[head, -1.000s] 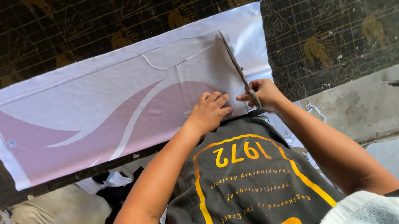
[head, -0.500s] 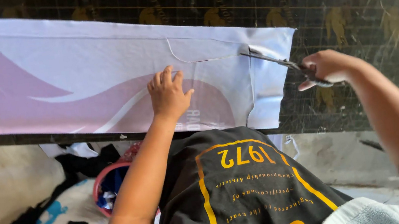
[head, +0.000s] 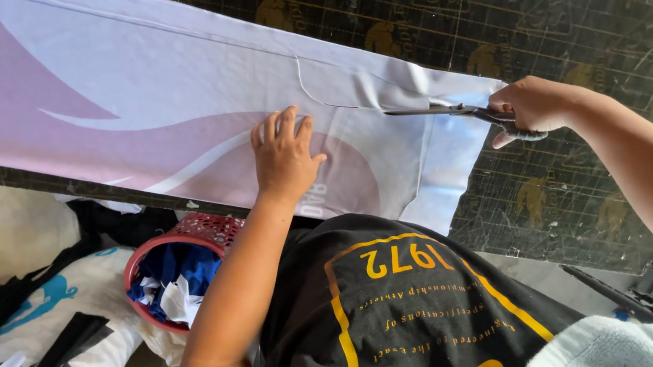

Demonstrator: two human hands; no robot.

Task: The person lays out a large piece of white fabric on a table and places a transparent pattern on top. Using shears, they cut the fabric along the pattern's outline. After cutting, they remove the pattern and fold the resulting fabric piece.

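- We see the left hand (head: pixel 284 154) laid flat, fingers spread, palm down on the fabric panel (head: pixel 164 121); it grasps nothing and only presses the cloth.
- We see the right hand (head: pixel 535 105) clenched around the handles of the scissors (head: pixel 453 111), whose blades point to the picture's left and lie on the panel near its right end.
- The fabric panel, white with a pale pink curved shape, lies stretched on the dark gridded cutting mat (head: pixel 576 20) that covers the counter, running from upper left to the right of centre.
- A curved cut line shows in the panel just above and left of the scissor blades; the cloth lifts slightly there.
- A small blue mark sits near the panel's upper left corner.
- Below the counter's near edge, we note a red mesh basket (head: pixel 182 246) holding blue and white fabric scraps, just beside the left forearm.
- Further left on the floor lie pale stuffed sacks (head: pixel 13 253) with black fabric strips draped over them.
- In the foreground is the person's dark shirt with yellow print (head: pixel 395 310); a white cloth (head: pixel 646 339) shows at the lower right corner.
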